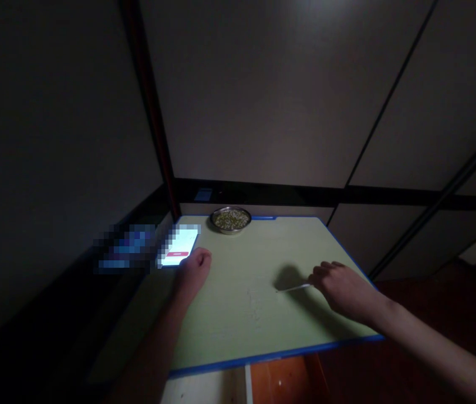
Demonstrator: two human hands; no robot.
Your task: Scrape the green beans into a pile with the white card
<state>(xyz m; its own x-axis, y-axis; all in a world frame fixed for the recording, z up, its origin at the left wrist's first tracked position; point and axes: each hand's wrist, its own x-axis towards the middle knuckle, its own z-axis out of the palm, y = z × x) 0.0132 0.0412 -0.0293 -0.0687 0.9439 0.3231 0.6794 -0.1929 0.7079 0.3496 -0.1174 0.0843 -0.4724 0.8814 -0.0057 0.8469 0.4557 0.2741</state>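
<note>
My right hand (341, 289) is closed around one end of a thin white stick (294, 289) over the right part of the green table (229, 331). The stick points left, its far tip at or just above the surface; I cannot tell if it touches. A dark shadow of the hand falls beside it. My left hand (196, 269) rests on the table in a loose fist, with nothing visible in it. Right beside this fist is a lit phone (179, 249). Near the back edge stands a round metal bowl (230, 220) filled with small green and whitish bits.
Small pale marks or bits (253, 308) show mid-table. A blue rim (275, 356) edges the tabletop. Dark wall panels (255, 101) rise behind and at the left. Below the front edge is an orange surface (280, 381) next to pale wood (204, 387).
</note>
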